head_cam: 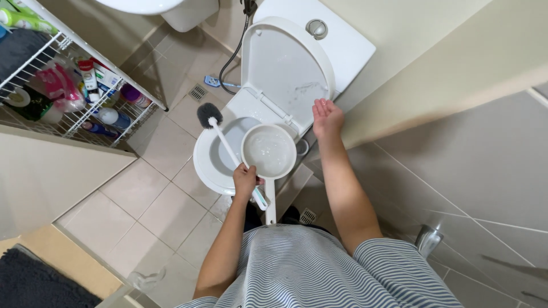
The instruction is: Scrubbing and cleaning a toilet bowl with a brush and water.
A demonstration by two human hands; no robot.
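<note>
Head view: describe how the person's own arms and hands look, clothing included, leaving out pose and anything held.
Both arms are bare from the short sleeves down. The left hand and right hand wear no gloves; no rings, watch or bracelets are visible. The sleeves belong to a loose top with thin horizontal stripes in grey-blue and white.

Open bowl [220, 157] — raised lid [285, 68] behind

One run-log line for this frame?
left hand: holds toilet brush and dipper | right hand: open, by raised lid | toilet: open
</note>
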